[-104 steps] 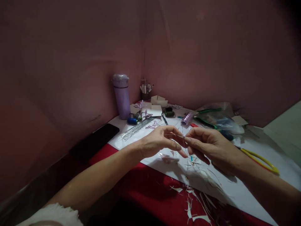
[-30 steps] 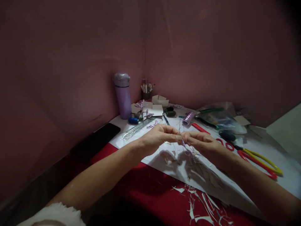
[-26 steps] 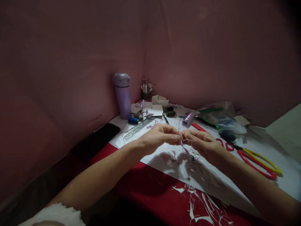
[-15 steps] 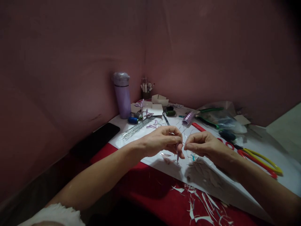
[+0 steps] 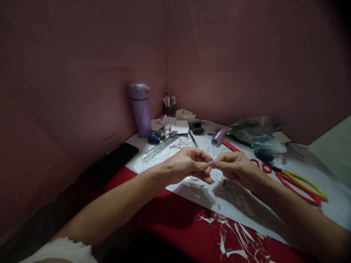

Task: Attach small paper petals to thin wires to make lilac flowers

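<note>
My left hand and my right hand meet over the white paper. A small, narrow purple piece, shaped like a petal, is pinched between the fingertips of both. Its ends are hidden by my fingers. Fine thread hangs near my right fingers. Behind the hands lies a shiny purple spool of thread. Purple petal-shaped pieces rest beyond my left hand, close to a bundle of thin silver wires. Pale petal-like scraps lie below my fingers.
A purple bottle stands at the back left, with a black phone-like slab nearer. Red-and-yellow-handled pliers, green-handled pliers and a plastic bag lie right. Paper offcuts litter the red cloth.
My right fingertips have come in against my left ones. The purple piece, which hung down from my left hand, now lies level between both hands. The view has shifted slightly.
</note>
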Demonstrator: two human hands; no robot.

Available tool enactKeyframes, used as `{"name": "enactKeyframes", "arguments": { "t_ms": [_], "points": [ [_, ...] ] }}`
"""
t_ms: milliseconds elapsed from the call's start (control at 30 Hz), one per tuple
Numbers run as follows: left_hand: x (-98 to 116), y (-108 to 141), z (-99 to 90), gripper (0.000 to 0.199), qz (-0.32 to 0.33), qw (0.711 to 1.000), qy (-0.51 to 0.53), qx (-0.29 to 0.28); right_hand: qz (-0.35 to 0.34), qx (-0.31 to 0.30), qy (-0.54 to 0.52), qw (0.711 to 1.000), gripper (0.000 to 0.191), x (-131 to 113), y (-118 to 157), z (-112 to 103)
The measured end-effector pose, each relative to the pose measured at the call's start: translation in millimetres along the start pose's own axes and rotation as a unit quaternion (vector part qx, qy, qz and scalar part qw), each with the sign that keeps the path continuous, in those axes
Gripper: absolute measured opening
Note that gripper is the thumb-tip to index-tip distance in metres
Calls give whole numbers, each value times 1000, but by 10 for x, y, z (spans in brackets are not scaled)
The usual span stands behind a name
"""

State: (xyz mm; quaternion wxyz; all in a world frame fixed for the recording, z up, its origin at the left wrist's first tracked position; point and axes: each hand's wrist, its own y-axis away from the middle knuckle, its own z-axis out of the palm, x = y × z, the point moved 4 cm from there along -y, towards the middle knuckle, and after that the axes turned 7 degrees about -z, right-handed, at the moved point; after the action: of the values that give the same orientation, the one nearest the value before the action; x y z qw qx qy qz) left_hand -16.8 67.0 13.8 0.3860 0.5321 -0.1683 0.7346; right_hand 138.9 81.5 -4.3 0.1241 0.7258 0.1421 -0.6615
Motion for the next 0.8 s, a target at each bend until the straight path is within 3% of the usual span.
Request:
{"name": "enactKeyframes", "arguments": {
  "t_ms": [267,467,600,700,800],
  "points": [
    [31,13,14,8,15,998,-33,43,-30,19,23,999,28,-39,-5,-22],
    [38,28,40,6,9,993,-104,47,-46,38,109,992,25,-145,-10,-105],
    [-16,4,37,7,-20,979,-195,50,-122,38,224,966,23,-383,71,-49],
    [-65,-33,0,5,-39,965,-237,101,-165,31,302,938,26,-535,186,108],
    [-38,-51,-22,5,-7,954,-251,163,-180,9,353,918,25,-579,291,292]
  ]
}}
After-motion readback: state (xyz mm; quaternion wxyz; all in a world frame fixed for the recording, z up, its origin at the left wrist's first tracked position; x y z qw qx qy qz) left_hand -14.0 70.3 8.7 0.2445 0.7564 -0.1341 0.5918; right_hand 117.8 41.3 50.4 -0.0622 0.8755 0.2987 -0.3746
